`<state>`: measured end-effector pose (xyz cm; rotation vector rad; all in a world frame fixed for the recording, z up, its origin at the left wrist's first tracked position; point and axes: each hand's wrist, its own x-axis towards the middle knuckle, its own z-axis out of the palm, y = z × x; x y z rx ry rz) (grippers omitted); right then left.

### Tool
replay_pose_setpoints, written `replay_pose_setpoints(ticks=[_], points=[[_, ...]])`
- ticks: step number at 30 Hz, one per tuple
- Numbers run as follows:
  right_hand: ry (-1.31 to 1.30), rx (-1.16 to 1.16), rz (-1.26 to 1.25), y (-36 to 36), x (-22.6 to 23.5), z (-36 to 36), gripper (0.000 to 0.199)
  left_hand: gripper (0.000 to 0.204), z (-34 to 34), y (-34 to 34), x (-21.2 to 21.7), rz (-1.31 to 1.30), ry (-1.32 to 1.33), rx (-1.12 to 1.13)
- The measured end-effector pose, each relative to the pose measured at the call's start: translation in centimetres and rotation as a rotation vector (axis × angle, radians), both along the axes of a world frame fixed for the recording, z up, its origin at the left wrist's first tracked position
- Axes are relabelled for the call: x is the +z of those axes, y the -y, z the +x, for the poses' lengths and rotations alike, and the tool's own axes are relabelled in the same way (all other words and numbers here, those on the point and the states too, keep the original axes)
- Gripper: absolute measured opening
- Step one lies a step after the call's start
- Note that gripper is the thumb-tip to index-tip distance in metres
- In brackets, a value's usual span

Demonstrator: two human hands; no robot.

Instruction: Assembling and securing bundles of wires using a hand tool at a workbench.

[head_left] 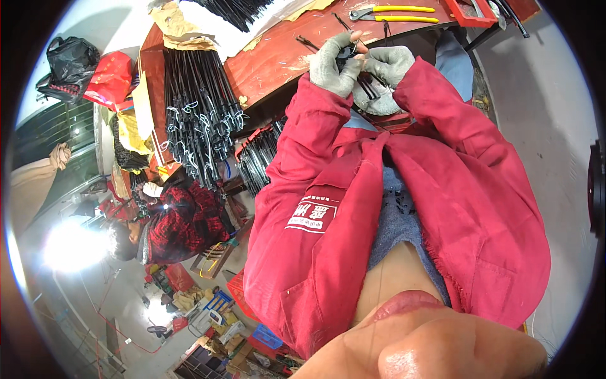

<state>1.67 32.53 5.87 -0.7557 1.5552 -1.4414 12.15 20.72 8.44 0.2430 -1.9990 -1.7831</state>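
Both hands wear grey gloves that leave the fingertips bare, and they meet above the front edge of the reddish table. My left hand (333,68) is closed around a cluster of thin black rods (346,54), whose ends stick out past the fingers on both sides. Close beside it, my right hand (390,65) has its fingers curled in against the same cluster. What the right fingertips pinch is too small to make out. Below the hands, a pale round surface (377,100) shows, partly covered by dark strands.
Yellow-handled pliers (398,14) lie on the table (271,69) beyond my hands, near a red tray (470,11). To the left, bundled black rods (202,114) with white ties hang over the edge. A person in a checked jacket (186,221) works further left.
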Motion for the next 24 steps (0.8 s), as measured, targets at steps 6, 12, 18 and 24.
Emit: replay_pose_setpoints(ticks=[6,12,18,24], points=[[0.186,-0.040,-0.096,-0.1,-0.6,0.3,0.019,0.035,-0.8,-0.6,-0.4,0.068,-0.073,0.014],[0.146,0.045,-0.162,0.6,-1.9,-0.8,0.017,0.030,-1.8,-1.1,-0.7,0.007,-0.267,0.125],[0.026,0.063,0.088,0.3,-0.7,-0.6,0.013,0.029,-0.9,0.2,-2.5,0.201,-0.012,0.080],[-0.778,-0.114,0.035,-0.2,1.1,-7.3,0.019,0.025,0.3,-0.2,-2.5,0.158,-0.132,0.231]])
